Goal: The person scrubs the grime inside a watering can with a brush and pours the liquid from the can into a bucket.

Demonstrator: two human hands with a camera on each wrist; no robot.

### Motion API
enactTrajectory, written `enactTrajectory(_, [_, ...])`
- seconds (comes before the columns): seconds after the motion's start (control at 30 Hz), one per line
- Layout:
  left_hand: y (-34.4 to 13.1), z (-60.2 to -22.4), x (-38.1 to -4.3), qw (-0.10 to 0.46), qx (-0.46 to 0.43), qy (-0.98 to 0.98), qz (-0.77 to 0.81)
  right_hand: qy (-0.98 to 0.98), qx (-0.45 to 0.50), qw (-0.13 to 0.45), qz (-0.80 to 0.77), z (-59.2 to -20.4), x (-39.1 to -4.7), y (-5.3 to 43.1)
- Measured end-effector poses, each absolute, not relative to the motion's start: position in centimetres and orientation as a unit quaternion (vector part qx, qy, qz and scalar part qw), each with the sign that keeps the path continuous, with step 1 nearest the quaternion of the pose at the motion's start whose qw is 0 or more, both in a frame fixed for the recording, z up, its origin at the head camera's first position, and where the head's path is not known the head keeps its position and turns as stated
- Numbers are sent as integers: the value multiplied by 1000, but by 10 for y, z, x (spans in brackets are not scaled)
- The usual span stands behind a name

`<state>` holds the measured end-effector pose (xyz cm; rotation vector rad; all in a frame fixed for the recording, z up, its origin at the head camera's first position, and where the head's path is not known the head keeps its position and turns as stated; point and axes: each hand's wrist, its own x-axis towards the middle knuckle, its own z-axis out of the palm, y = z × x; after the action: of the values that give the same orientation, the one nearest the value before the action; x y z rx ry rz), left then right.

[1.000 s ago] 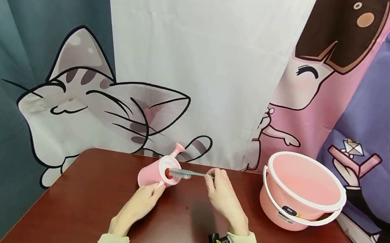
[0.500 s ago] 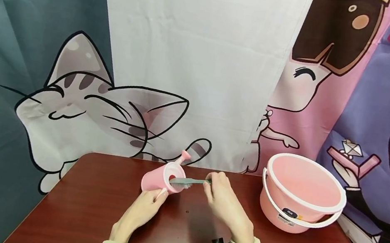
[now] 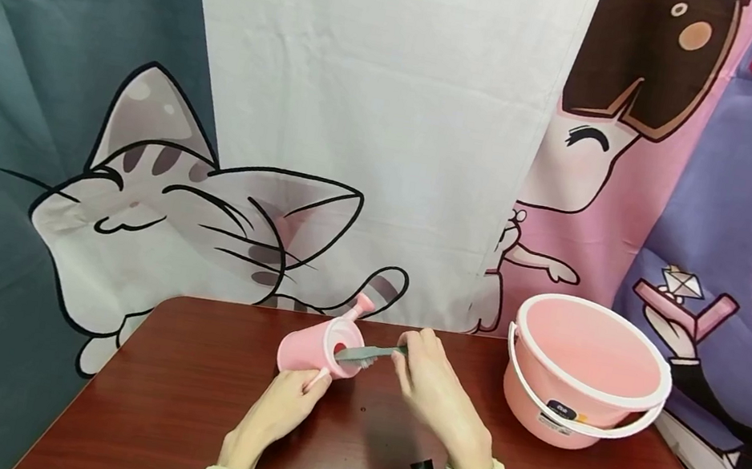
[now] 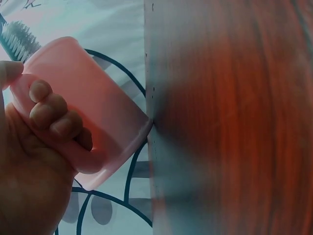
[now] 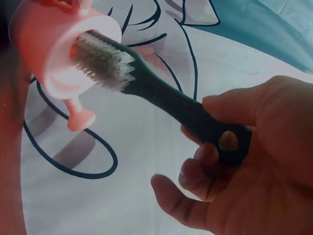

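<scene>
My left hand (image 3: 280, 408) grips the handle of a pink toy watering can (image 4: 83, 93), its fingers curled round it. The can is tilted, with its white-rimmed mouth turned right and its spout (image 3: 359, 307) pointing up and away. In my right hand (image 3: 436, 389) is a grey-green scrub brush (image 5: 166, 98), pinched by the end with the hole. The tip of the brush head reaches inside the can's mouth, and its white bristles (image 5: 105, 63) show at the opening. Something red shows inside, behind the brush; most of it is hidden.
A pink bucket (image 3: 556, 419) with a white rim and handle stands on the right of the brown table (image 3: 163, 389). Behind the table's far edge hangs a cartoon-printed curtain (image 3: 381, 105). Black straps are on both wrists.
The watering can has shifted slightly right and down in the head view. The brush has turned from nearly level to slanting down to the left, its tip now lower in the mouth.
</scene>
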<state>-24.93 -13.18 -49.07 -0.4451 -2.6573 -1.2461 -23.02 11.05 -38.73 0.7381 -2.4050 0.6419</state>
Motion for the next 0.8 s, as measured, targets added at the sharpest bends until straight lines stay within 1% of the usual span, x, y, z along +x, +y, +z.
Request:
enactTrajectory(0.2, [-130,-491,-249,100,-154,-877,-443,-886,296,265,238,-388,-233,114])
enactTrajectory(0.37, [-128,-491,-247,95,-154,-871,-456,-883,307,267,235,-390,-235,113])
enactTrajectory(0.53, [-127,-490,-247,84,-144,-876,-453,-877,309,282,235,-392,-237,110])
enactTrajectory(0.67, [-126,-491,-247,81,-143,-879,-448,-880,306,279,232,-395,-238,109])
enactTrajectory(0.8, [-126,-491,-248,90,-150,-882,-437,-884,298,276,232,-397,-240,108])
